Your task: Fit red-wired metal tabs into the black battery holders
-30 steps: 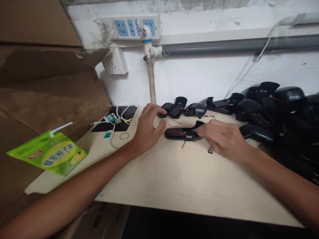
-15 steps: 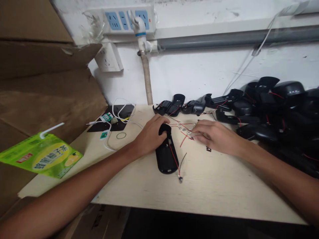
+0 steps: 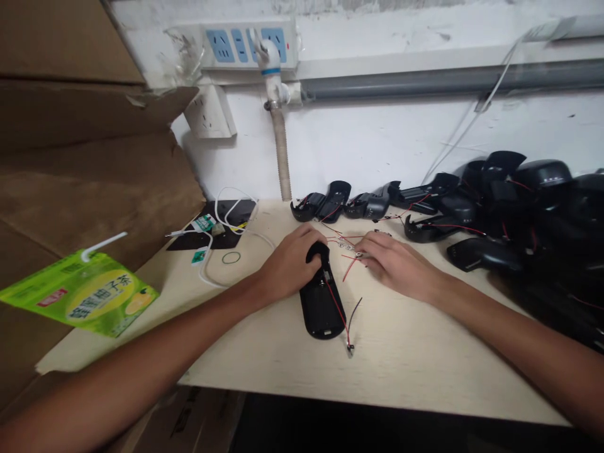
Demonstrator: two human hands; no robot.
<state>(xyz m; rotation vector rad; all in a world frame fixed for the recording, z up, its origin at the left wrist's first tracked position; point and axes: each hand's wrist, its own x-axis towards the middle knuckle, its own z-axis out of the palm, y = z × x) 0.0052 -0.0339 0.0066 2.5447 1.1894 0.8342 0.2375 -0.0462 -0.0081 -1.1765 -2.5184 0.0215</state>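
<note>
My left hand (image 3: 298,261) is wrapped round the upper end of a black plastic housing (image 3: 323,309), which lies on the pale table with its hollow side up. A red wire (image 3: 336,300) runs out of the housing to a small metal-tipped part (image 3: 350,350) on the tabletop, where a dark wire also ends. To the right, my right hand (image 3: 394,261) reaches down to small metal pieces (image 3: 349,246) with red wires among them. Its fingertips are pressed together at these pieces; whatever may be between them is too small to make out.
Several black housings (image 3: 504,207) with red wires are heaped at the right and along the wall. On the left are a green drink carton (image 3: 89,292) with a straw, a white cable (image 3: 205,261) and a cardboard box (image 3: 94,189). A hose (image 3: 280,154) hangs behind.
My right hand has moved left and closer to the small pieces. The left hand still holds the housing, and the whole view has shifted slightly.
</note>
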